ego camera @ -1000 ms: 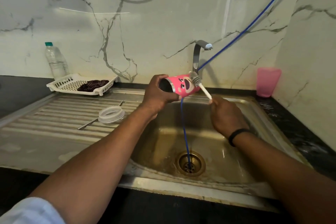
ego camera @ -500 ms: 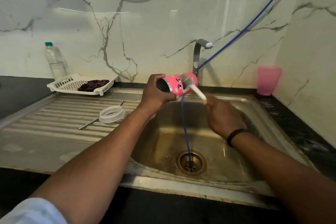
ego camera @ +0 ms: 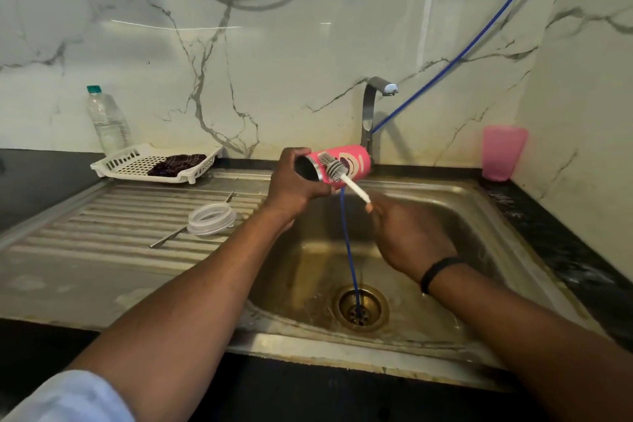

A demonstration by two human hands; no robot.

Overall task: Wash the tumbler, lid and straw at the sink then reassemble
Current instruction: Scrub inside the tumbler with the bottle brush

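Brush [ego camera: 335, 171]: head has slid from the tumbler's base end to near its mouth. Tumbler [ego camera: 337, 165]: pink, centre frame above the sink [ego camera: 428, 202], long axis horizontal, mouth pointing left, gripped at the mouth end by the left hand [ego camera: 294, 186]. Right hand [ego camera: 409, 239], lower right of it, pinches the brush handle; lid [ego camera: 211, 218] and straw [ego camera: 191, 229] lie on the drainboard, left.

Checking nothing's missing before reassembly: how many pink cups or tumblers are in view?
2. The pink tumbler is held on its side by the left hand over the sink; a pink cup stands on the counter's right back corner.
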